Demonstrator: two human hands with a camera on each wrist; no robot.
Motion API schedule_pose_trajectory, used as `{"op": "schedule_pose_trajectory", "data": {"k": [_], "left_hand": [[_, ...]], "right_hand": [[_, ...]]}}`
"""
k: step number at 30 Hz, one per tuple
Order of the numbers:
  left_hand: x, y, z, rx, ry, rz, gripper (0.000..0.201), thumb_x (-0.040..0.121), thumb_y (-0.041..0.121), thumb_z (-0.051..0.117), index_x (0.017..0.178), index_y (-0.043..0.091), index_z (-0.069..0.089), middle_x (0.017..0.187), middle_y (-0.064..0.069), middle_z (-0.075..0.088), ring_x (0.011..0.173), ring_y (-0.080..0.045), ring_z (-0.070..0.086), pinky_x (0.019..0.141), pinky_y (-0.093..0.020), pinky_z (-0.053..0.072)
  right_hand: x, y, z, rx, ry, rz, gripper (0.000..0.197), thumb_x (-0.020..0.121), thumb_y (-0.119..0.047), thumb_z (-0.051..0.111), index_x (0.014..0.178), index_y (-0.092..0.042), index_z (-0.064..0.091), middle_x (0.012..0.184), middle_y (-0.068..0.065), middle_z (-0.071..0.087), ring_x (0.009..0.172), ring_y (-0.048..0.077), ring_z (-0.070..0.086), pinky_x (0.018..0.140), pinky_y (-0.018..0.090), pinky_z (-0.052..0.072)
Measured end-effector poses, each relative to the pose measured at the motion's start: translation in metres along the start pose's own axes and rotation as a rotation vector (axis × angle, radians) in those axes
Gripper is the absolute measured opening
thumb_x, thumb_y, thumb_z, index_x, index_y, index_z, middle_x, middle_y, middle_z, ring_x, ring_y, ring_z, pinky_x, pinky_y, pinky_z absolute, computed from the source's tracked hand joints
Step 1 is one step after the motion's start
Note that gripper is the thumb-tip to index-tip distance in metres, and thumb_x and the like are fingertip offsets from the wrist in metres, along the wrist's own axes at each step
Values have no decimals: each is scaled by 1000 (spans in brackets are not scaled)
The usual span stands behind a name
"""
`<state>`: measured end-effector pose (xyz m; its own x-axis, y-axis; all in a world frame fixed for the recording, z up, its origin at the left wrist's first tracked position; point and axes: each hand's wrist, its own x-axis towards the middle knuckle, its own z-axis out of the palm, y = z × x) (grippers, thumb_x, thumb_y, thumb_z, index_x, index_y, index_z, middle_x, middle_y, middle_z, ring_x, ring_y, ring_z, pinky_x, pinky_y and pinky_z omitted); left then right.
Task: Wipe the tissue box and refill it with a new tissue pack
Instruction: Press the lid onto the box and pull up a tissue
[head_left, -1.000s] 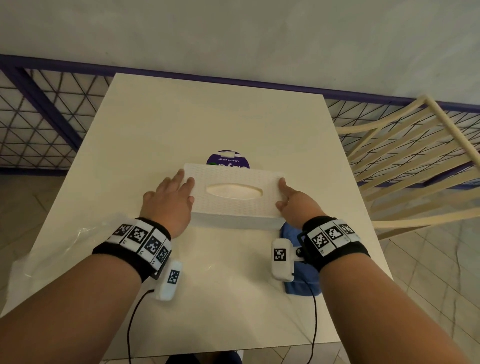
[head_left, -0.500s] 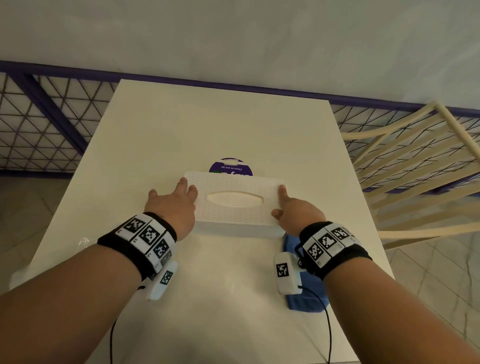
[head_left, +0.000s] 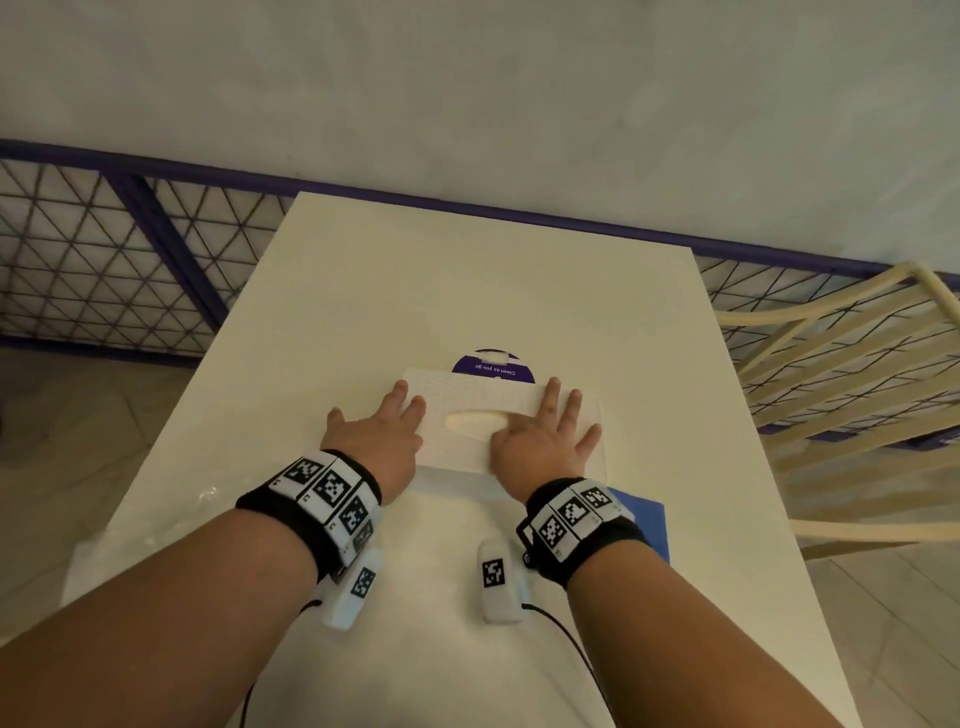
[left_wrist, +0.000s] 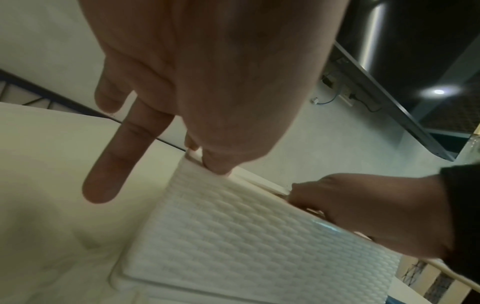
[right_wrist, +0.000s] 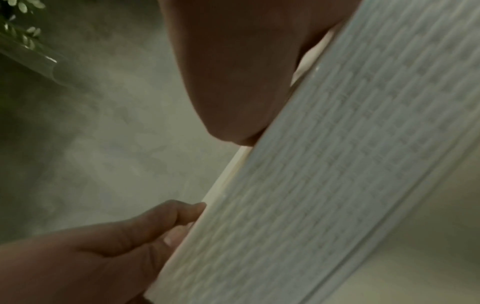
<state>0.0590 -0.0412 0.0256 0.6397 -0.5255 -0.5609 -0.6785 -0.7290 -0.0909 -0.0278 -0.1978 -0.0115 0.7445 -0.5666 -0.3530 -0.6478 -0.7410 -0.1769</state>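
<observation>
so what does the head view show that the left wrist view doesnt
Only the head view shows the oval slot in the box top, the purple pack behind the box, the blue cloth near the right wrist and the chair. Only the left wrist view shows the box's woven near side up close and a dark panel beyond. Both show the white tissue box, the left hand and right hand resting on it, and the table.

Cream rectangular table (head_left: 467, 291) abutting a purple-framed wire-mesh railing (head_left: 119, 270); cream slatted chair (head_left: 857, 374) at right; grey wall (head_left: 467, 93) behind; tiled floor (head_left: 78, 441).
</observation>
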Motion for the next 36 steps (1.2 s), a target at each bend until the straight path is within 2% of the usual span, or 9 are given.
{"op": "schedule_pose_trajectory", "data": {"k": [5, 8, 12, 17, 19, 24, 30, 34, 36], "left_hand": [[-6, 2, -5, 23, 23, 3, 54, 98, 19, 28, 150, 21, 12, 157, 1, -17, 143, -15, 17, 111, -59, 20], [-4, 2, -3, 22, 29, -1, 55, 98, 18, 28, 150, 22, 12, 157, 1, -18, 144, -15, 10, 112, -59, 19], [0, 2, 3, 5, 39, -4, 57, 96, 17, 29, 150, 22, 10, 157, 0, -19, 146, -14, -3, 111, -60, 19], [8, 0, 11, -86, 53, -31, 64, 95, 20, 27, 149, 22, -6, 156, -2, -22, 146, -14, 4, 112, -58, 18], [7, 1, 10, -90, 46, -38, 64, 95, 21, 27, 149, 22, -8, 156, -2, -23, 145, -14, 9, 113, -57, 17], [5, 3, 8, -82, 40, -41, 63, 96, 20, 27, 150, 22, -7, 156, -1, -23, 145, -14, 8, 113, -56, 16], [6, 4, 10, -75, 37, -45, 64, 95, 19, 29, 150, 21, -6, 156, -2, -23, 146, -14, 2, 113, -57, 17], [6, 3, 10, -121, 56, -46, 65, 95, 19, 29, 149, 21, -8, 156, -1, -23, 143, -14, 16, 113, -57, 15], [6, 3, 11, -123, 56, -42, 65, 95, 18, 29, 149, 21, -8, 156, -2, -23, 144, -14, 13, 113, -57, 15]], "right_hand": [[13, -6, -8, -68, -71, -3, 59, 85, -50, 24, 142, -37, 32, 155, 6, -29, 140, 35, -32, 107, 64, -19], [13, -8, -9, -42, -60, -6, 59, 85, -48, 27, 140, -32, 38, 157, 8, -24, 140, 36, -30, 107, 64, -19], [11, -9, -9, 17, -30, -11, 48, 87, -43, 28, 122, -31, 58, 159, 5, -16, 143, 33, -25, 109, 64, -17], [16, -13, -6, -19, -72, 30, 56, 83, -37, 29, 138, -35, 40, 156, 2, -27, 141, 31, -31, 107, 62, -22], [17, -16, -8, -31, -91, 41, 56, 82, -36, 30, 137, -31, 43, 157, 3, -25, 140, 32, -31, 105, 63, -22], [14, -11, -8, 72, -23, -1, 43, 84, -40, 35, 116, -33, 64, 160, -1, -13, 143, 31, -24, 109, 60, -20], [17, -13, -11, 128, -23, 20, 35, 83, -47, 45, 105, -37, 70, 160, -3, -6, 145, 29, -21, 108, 59, -20], [17, -11, -13, 237, 5, 13, 27, 83, -51, 54, 86, -33, 73, 160, -8, 6, 146, 24, -15, 110, 57, -17], [16, -9, -13, 303, 17, -19, 25, 83, -50, 58, 83, -30, 73, 158, -13, 15, 147, 18, -10, 111, 55, -18]]}}
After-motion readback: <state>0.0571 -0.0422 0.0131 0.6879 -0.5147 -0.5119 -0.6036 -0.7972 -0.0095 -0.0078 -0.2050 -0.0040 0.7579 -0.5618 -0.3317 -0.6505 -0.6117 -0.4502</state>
